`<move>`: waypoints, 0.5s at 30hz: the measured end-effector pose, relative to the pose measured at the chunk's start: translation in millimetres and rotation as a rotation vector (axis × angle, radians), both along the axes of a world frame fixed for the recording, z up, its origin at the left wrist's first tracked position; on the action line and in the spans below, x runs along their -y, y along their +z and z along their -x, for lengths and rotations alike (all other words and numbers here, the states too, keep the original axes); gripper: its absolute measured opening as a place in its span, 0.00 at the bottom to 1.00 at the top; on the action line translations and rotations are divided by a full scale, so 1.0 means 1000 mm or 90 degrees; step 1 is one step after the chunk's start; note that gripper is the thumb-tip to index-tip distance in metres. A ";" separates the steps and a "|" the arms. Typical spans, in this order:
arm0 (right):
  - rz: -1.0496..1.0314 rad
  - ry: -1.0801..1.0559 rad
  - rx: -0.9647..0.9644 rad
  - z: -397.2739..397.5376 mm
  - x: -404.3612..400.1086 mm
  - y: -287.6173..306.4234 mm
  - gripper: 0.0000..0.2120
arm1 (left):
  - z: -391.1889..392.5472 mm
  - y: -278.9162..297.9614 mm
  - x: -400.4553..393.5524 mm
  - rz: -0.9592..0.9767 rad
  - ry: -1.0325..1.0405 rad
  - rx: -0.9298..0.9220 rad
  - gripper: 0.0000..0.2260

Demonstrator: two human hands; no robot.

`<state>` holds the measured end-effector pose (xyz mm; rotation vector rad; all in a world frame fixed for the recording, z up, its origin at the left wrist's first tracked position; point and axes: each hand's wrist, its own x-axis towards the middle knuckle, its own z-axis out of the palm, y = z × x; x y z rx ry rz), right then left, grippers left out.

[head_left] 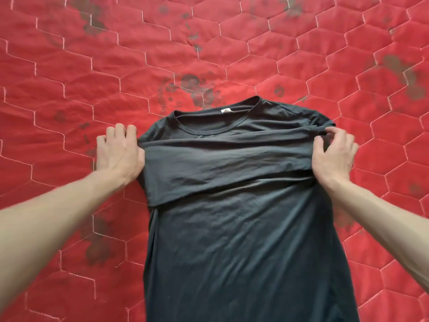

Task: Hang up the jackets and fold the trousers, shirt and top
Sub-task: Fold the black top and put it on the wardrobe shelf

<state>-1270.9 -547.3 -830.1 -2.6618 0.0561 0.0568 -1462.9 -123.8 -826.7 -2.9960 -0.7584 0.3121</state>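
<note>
Inside top (pixel 243 228), label (pixel 227 110) seemingly blank.

Place: a home, most likely a bedroom; I can't see beyond the bedding.
Surface: a red quilted cover (pixel 69 77) fills my whole view, left to right and near to far, like a bed or mattress top.
Stitching: pale thread runs in hexagons across it.
Wear: dark faded blotches, thickest far centre and far right.
Laundry: my black top (pixel 232 228) lies spread flat on it.
</note>
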 end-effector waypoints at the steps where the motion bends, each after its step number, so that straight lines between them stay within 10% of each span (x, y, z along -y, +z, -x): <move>1: 0.032 0.033 0.055 0.005 -0.002 0.002 0.17 | 0.004 -0.001 0.012 -0.028 0.020 0.034 0.15; 7: 0.133 0.559 0.154 0.051 -0.011 -0.011 0.26 | 0.038 -0.028 0.116 0.096 -0.225 0.177 0.23; 15: 0.267 0.422 0.072 0.085 0.028 -0.038 0.34 | 0.113 -0.059 0.181 0.134 -0.127 0.043 0.29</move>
